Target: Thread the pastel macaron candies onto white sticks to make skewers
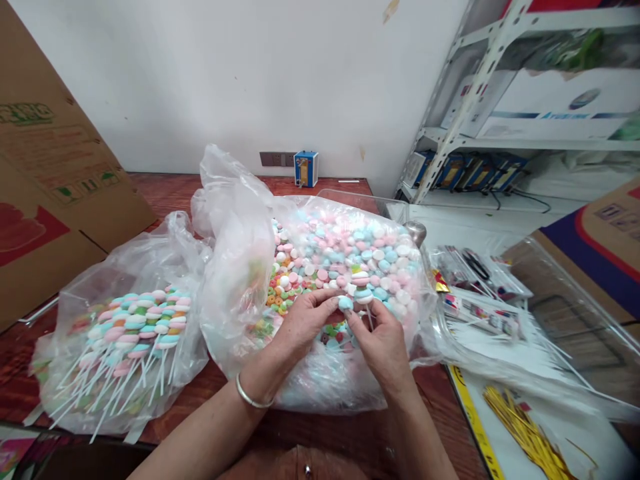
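Note:
My left hand [307,320] pinches a small pale blue marshmallow [345,303] between thumb and fingers. My right hand [384,340] is closed around the white stick of a marshmallow skewer [362,287], and its thumb reaches toward the blue marshmallow. Pink, white, green and blue pieces are stacked on that stick. Both hands are over an opened clear plastic bag [233,267] full of loose pastel marshmallows [367,243]. Coloured candy rings [277,299] lie at its left side. The right fingertips are partly hidden behind the skewer.
A second plastic bag [173,243] at the left holds several finished marshmallow skewers [135,323]. Cardboard boxes [60,173] flank the table. Packaged supplies [483,313] and gold twist ties [523,427] lie on the right. A small blue device [306,169] stands by the wall, near a metal shelf [463,100].

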A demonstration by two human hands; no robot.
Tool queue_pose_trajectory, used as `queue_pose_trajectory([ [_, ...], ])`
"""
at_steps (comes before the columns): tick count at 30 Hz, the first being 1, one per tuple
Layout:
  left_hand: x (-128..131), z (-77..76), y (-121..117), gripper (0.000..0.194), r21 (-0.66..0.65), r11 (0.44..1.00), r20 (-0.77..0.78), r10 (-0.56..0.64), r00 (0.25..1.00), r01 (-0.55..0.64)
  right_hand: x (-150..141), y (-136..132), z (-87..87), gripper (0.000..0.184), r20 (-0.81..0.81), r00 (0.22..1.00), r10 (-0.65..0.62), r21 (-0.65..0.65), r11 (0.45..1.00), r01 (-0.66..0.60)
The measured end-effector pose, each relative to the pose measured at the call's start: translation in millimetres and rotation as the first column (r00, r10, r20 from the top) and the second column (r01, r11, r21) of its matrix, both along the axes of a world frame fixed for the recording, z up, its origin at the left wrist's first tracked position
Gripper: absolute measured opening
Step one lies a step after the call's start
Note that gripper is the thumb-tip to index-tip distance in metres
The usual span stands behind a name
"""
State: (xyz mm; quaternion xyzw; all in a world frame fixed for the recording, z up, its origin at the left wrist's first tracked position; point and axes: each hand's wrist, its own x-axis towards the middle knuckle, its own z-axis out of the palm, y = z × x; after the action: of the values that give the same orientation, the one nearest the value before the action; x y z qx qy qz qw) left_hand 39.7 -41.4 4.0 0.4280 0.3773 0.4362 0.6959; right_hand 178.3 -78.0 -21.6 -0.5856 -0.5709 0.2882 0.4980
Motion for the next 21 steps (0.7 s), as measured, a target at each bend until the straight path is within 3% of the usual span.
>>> queue_pose_trajectory([
  [7,-2.8,3.4,-6.8,0.042,0.102,0.995,-0.051,-0.013,0.999,0.018,-5.2,1.7,6.3,0.015,0.084,0.995,-0.055,0.015,0.998,0.054],
  [10,-3.8,0.5,-4.6,0.043,0.063,0.997,-0.062,0.041,0.997,-0.037,-5.8,-2.1,11.8,0.014,0.112,0.993,-0.034,0.022,0.999,0.031],
  [13,-6.5,-3.8,0.6,0.045,0.000,0.990,-0.054,0.143,0.988,-0.144,-3.1,-15.7,16.2,0.027,0.095,0.996,-0.004,-0.045,0.999,0.009],
  [17,-11.3,-6.9,7.0,0.051,-0.055,0.966,0.009,0.254,0.967,-0.253,-2.2,-42.2,16.1,0.041,-0.105,0.983,0.149,-0.265,0.949,-0.172],
  [21,-12.0,-9.4,7.5,0.050,-0.032,0.963,0.021,0.267,0.964,-0.266,-7.2,-57.4,14.8,0.049,-0.300,0.930,0.215,-0.368,0.873,-0.320],
])
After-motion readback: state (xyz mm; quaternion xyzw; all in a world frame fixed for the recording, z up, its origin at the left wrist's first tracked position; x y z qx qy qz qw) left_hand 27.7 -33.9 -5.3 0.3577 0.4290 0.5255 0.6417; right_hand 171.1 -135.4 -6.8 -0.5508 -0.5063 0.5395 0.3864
